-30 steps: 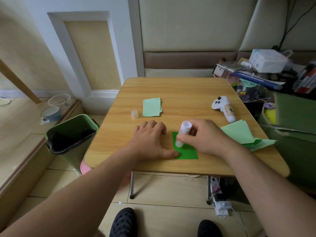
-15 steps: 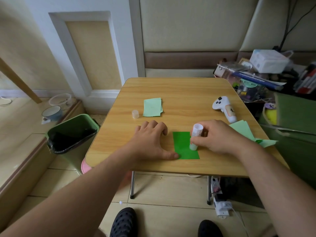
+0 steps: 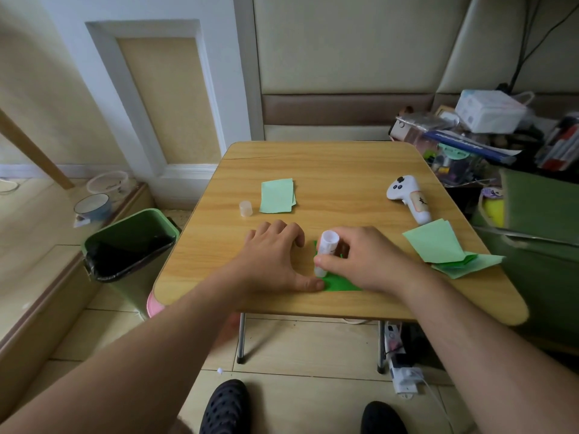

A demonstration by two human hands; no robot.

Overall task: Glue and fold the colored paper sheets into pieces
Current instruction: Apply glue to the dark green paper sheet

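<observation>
At the table's six o'clock edge, the left hand (image 3: 272, 261) lies flat with fingers spread, its thumb pinning the dark green square paper sheet (image 3: 340, 283) so it will not slide. The right hand (image 3: 363, 261) is curled around the one white glue stick (image 3: 326, 253), tip down on that sheet, likely spreading glue. The stick's translucent cap (image 3: 246, 209) stands at ten o'clock beside one stack of pale green sheets (image 3: 277, 196); a second, looser pile (image 3: 445, 249) waits at three o'clock.

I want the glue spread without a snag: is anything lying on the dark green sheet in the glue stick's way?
Nothing visible: only the left hand's thumb pins the dark green sheet's near-left corner, beside the glue stick gripped by the right hand.
</observation>
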